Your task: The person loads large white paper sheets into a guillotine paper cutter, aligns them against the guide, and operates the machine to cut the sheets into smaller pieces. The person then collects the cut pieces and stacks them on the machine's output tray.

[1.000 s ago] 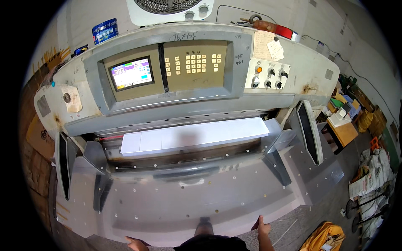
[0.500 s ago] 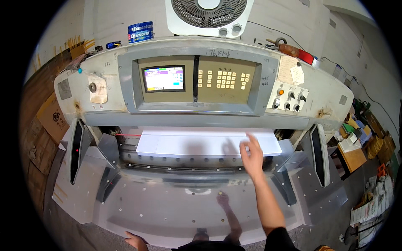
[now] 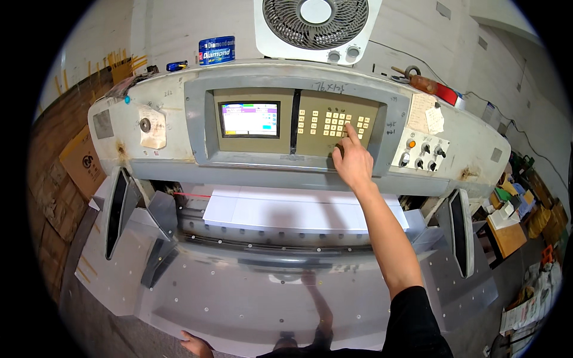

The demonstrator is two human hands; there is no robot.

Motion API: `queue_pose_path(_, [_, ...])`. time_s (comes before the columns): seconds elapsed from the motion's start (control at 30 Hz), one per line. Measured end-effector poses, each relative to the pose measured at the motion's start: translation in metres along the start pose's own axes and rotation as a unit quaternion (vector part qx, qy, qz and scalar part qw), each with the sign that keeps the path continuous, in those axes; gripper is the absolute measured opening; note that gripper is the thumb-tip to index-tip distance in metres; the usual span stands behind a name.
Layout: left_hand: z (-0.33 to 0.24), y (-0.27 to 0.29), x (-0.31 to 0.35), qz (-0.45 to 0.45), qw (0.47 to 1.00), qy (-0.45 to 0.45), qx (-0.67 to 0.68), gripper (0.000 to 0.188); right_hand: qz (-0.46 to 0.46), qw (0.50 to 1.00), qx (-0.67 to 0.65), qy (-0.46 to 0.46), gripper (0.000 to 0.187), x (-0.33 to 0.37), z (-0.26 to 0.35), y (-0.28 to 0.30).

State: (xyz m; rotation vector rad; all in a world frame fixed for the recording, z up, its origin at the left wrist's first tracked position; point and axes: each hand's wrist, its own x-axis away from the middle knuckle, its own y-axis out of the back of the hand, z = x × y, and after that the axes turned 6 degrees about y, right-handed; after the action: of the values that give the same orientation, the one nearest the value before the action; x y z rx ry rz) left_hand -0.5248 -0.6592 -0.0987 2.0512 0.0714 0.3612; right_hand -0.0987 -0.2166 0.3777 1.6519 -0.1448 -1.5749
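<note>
Right hand [image 3: 354, 161] raised | keypad [image 3: 335, 123] at index fingertip [image 3: 349, 129] | thumb, fingers apart | left hand [image 3: 196, 344]: cannot tell

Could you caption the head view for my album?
Right fingers at the keypad, a white stack below, left fingers at the front edge of the grey table.

Two hands [image 3: 356, 162], one keypad [image 3: 331, 122], one lit screen [image 3: 249, 119], one fan [image 3: 316, 24] and two fan knobs [image 3: 334, 56] appear at one machine [image 3: 268, 173].

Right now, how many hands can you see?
2. The right hand is up at the keypad; the left hand is low down, at the front edge of the shiny table, partly hidden. No other hands show.
</note>
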Motion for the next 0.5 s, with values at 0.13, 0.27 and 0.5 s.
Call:
queue_pose_path(0.13, [-0.002, 0.017, 0.001, -0.03, 0.999, -0.003, 0.046, 0.087, -0.033, 0.994, -0.003, 0.1, 0.017, -0.017, 0.025, -0.006])
queue_pose_path(0.27, [-0.002, 0.021, 0.003, -0.053, 0.994, -0.001, 0.098, 0.088, 0.006, 0.997, 0.02, 0.068, 0.017, -0.026, 0.035, -0.008])
queue_pose_path(0.5, [0.009, -0.007, -0.008, 0.027, 0.948, -0.004, 0.318, 0.077, -0.022, 0.998, 0.016, 0.051, 0.017, -0.009, 0.025, -0.016])
